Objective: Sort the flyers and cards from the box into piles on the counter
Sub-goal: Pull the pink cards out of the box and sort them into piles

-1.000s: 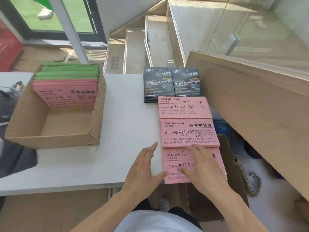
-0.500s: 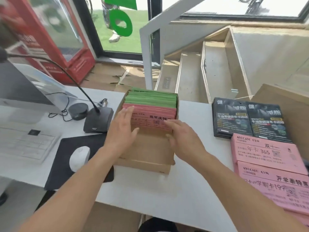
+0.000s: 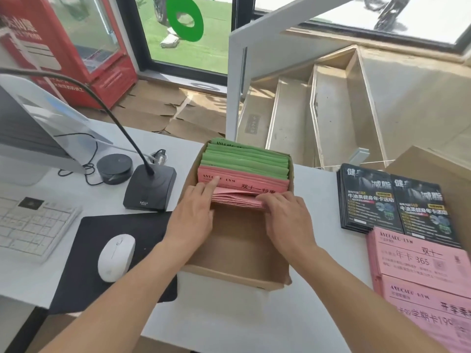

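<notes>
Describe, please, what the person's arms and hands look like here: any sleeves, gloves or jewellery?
Both forearms are bare all the way to the bottom edge of the head view, with no sleeve in sight. The left hand and right hand wear no gloves, and no ring, watch or bracelet shows on the fingers or wrists. The fingernails look short and unpainted.

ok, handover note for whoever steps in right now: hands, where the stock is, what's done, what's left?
Hands: left hand is inside the cardboard box, index finger on the standing pink cards. Right hand pinches the front batch of them, tipped forward.
Stock: green flyers stand behind the pink ones in the box.
Done: on the counter, two black flyer stacks and pink card piles on the right.
Left: lift out the remaining pink cards, sort by type, then the green flyers.
</notes>
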A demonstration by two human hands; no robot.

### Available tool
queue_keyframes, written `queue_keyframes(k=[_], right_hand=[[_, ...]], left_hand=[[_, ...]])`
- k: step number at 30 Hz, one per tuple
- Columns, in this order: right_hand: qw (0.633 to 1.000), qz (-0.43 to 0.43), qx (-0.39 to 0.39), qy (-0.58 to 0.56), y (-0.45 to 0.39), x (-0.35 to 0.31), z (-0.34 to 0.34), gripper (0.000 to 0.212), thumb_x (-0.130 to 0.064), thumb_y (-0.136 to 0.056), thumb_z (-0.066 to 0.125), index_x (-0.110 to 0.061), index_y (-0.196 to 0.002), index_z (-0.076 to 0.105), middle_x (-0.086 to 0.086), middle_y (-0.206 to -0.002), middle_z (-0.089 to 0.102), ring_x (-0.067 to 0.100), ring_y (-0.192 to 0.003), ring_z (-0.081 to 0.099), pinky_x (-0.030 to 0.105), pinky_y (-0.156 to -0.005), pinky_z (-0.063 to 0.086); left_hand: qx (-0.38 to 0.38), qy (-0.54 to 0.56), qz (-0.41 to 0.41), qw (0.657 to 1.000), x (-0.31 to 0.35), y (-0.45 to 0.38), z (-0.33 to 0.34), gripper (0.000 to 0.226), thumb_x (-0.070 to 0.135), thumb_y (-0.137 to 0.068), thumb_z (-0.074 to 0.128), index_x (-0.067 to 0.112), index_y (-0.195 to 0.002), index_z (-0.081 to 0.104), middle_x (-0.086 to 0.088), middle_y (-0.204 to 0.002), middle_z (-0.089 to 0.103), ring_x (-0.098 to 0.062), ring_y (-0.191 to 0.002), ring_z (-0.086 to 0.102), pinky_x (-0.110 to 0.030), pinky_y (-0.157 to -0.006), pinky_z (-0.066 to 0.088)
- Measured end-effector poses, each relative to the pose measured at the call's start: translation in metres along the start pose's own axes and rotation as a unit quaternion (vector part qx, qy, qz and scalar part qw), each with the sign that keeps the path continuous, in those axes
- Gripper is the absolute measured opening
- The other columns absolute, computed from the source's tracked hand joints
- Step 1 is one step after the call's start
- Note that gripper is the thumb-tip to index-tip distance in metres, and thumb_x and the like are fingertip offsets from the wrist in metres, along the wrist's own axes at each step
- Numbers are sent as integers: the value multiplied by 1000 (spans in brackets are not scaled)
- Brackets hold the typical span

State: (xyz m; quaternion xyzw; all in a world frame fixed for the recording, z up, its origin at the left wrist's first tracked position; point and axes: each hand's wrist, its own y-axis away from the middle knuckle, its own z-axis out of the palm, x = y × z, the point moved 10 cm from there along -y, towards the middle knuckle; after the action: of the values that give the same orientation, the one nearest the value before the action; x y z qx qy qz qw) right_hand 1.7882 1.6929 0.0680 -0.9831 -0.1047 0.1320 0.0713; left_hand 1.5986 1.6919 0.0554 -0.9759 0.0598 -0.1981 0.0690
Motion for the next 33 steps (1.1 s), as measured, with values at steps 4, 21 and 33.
queue_keyframes(k=[4, 21, 33], right_hand=[[996, -15, -81, 40, -6, -6, 18, 51, 1, -73, 54, -29, -114, 61, -7, -94, 75, 25, -82, 63, 32, -83, 42], [986, 13, 21, -165, 11, -2, -53, 46, -10, -87, 61, -39, -122, 55, -14, -103, 74, 19, -89, 69, 36, -78, 53], [877, 220, 136, -406, 196, 158, -171, 55, -4, -85, 75, -49, -114, 61, -12, -99, 73, 9, -95, 70, 22, -78, 57]], left_hand=[[4, 23, -22, 999, -3, -11, 3, 76, 1, -87, 66, 17, -155, 34, -3, -121, 56, -24, -109, 49, -39, -95, 48], [49, 91, -21, 994, 7, 4, -43, 23, 8, -88, 66, 28, -95, 58, 7, -89, 70, -22, -90, 59, -34, -77, 43], [-82, 488, -24, 869, 194, 100, 10, 27, 4, -82, 79, 28, -90, 70, 11, -88, 74, -8, -84, 70, -19, -71, 54]])
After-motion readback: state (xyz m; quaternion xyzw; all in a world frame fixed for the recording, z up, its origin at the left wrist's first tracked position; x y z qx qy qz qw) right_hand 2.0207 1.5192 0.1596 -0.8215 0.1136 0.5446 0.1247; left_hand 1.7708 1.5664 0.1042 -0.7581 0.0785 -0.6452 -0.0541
